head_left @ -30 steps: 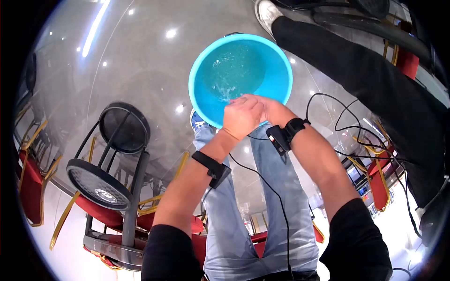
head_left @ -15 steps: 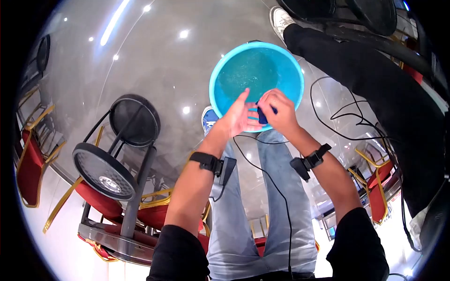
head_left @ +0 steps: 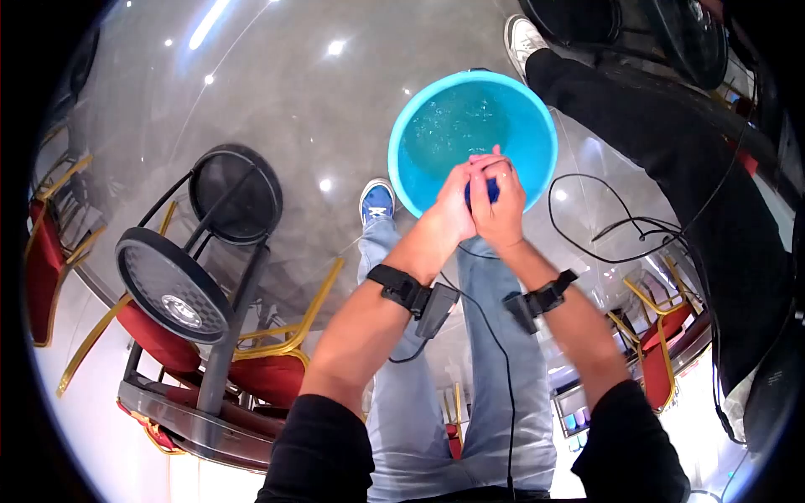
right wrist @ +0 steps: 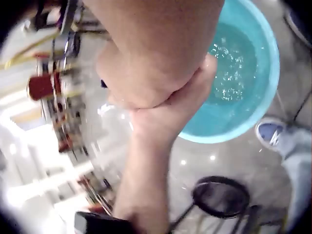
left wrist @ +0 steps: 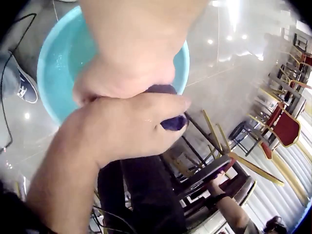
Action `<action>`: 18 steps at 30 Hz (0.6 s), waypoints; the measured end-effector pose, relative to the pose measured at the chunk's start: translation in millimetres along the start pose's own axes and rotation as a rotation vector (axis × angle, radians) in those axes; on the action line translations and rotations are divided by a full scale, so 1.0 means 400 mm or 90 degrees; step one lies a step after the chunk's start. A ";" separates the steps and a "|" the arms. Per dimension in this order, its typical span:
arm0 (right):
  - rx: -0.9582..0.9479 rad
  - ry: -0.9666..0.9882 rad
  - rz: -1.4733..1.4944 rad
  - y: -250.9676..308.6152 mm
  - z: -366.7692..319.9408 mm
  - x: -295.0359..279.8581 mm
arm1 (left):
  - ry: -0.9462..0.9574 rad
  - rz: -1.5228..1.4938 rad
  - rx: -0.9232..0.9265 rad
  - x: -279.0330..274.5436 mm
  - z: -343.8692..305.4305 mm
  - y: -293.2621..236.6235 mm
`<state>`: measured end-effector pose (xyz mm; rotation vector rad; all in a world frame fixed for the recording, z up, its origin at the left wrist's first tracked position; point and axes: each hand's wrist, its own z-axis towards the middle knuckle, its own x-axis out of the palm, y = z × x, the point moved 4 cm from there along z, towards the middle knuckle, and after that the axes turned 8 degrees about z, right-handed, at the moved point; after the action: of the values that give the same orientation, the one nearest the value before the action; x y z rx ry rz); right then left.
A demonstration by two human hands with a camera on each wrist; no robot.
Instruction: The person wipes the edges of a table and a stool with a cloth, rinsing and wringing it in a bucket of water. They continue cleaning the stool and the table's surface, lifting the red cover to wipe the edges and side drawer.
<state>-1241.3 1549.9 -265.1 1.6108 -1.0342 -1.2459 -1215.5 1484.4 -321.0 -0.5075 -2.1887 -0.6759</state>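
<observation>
A crumpled dark blue cloth (head_left: 493,192) is bunched between my two hands, over the near rim of a light blue basin (head_left: 549,151). My right hand (head_left: 506,208) grips it, and a wad of cloth (left wrist: 173,123) pokes out beside the thumb in the left wrist view. Pressed against it from the other side, my left hand (head_left: 453,205) clasps the same bundle. Most of the cloth is hidden inside the hands. Water (right wrist: 229,78) in the basin shows ripples and bubbles.
Black stools (head_left: 172,293) lie on a table at the left, beside red chairs (head_left: 268,377) with gold frames. Black cables (head_left: 620,239) loop over the floor at the right, near another person's dark-trousered leg (head_left: 637,126). My blue shoe (head_left: 377,201) stands against the basin.
Clasped together at first, my hands parted, with the cloth in the right and the left spread open. Now both have closed together round the cloth again. The basin sits further right in view.
</observation>
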 end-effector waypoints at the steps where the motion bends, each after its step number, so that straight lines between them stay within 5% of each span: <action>1: 0.123 -0.114 0.050 -0.035 -0.012 0.010 | -0.136 0.042 0.053 -0.032 0.019 0.008; 4: 0.444 -0.372 0.350 -0.084 -0.010 0.035 | -0.547 0.220 0.250 -0.006 -0.011 -0.008; 5: 0.555 -0.456 0.493 -0.110 -0.021 0.054 | -0.627 0.441 0.274 0.006 -0.026 -0.025; 8: 0.783 -0.248 0.738 -0.250 -0.050 0.048 | -0.800 0.997 0.384 0.051 -0.059 -0.068; 10: 0.862 -0.046 0.832 -0.285 -0.059 0.026 | -0.670 1.184 0.641 0.067 -0.046 -0.062; 13: 0.915 0.130 0.802 -0.296 -0.047 -0.055 | -0.442 1.342 0.716 0.085 -0.020 -0.027; 18: 0.963 0.199 0.719 -0.350 -0.049 -0.144 | -0.254 1.425 0.778 0.123 -0.047 -0.017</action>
<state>-1215.6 1650.6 -376.8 1.4795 -2.3727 0.7792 -1239.4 1474.3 -274.5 -1.6927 -0.6671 1.7873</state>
